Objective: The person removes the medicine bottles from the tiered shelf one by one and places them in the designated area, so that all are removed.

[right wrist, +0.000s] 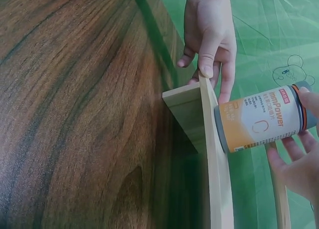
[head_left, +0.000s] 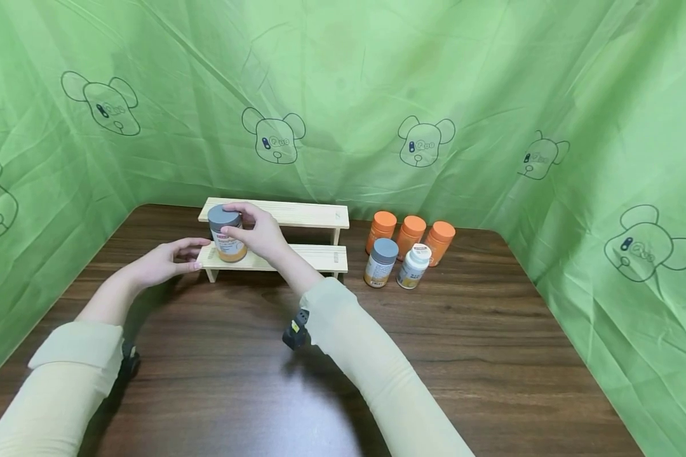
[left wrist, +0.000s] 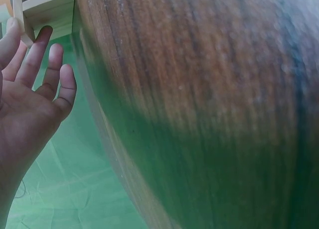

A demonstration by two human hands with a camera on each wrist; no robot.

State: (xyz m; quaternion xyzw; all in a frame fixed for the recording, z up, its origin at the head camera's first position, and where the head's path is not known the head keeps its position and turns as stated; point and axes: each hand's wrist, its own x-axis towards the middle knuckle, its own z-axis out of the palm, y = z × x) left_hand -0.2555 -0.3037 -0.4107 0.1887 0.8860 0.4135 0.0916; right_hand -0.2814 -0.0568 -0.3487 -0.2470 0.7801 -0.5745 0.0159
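Note:
A pill bottle (head_left: 228, 244) with a grey lid and a white-and-orange label is at the left end of the lower step of a pale wooden two-tier rack (head_left: 303, 257). My right hand (head_left: 261, 235) grips it around the lid. Seen from the right wrist, the bottle (right wrist: 259, 118) has its base against the step board, leaning slightly. My left hand (head_left: 162, 263) pinches the left end of that step. In the right wrist view, the left thumb lies on the board's edge and the other fingers are partly hidden behind it.
Right of the rack stand three orange bottles (head_left: 411, 235), another grey-lidded bottle (head_left: 380, 263) and a white-capped bottle (head_left: 413, 266). The dark wooden table (head_left: 234, 381) carries them all. A green curtain (head_left: 343, 82) hangs behind and at both sides.

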